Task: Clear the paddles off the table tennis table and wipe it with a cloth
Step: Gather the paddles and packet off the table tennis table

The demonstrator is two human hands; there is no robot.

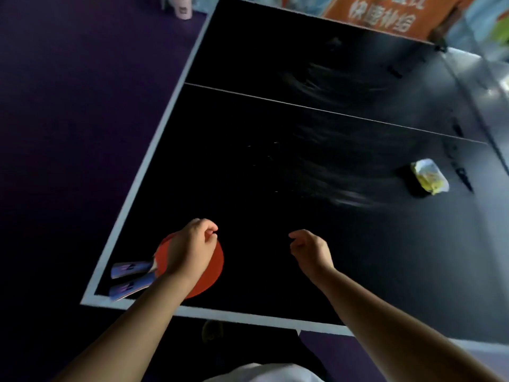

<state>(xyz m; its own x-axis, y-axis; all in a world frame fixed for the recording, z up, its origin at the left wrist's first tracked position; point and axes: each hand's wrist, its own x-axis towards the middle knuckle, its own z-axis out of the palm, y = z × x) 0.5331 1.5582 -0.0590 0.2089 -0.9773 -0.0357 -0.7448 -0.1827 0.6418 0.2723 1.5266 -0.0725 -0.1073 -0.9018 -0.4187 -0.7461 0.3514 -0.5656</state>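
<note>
Two paddles lie stacked near the front left corner of the dark table tennis table [275,161]. Their red face [216,267] points up and their two purple handles [129,278] fan toward the left edge. My left hand [190,249] hovers over the red face with loosely curled fingers and holds nothing. My right hand [311,249] hangs over bare table to the right, also loosely curled and empty. A crumpled yellow and white cloth [429,176] lies far right on the table, near the net. Smeared wipe marks streak the surface beside it.
The net [468,106] runs along the table's right side. A white centre line crosses the table. Purple floor lies to the left, with a pale cup [183,6] at the top left. An orange banner [385,15] stands beyond the far edge.
</note>
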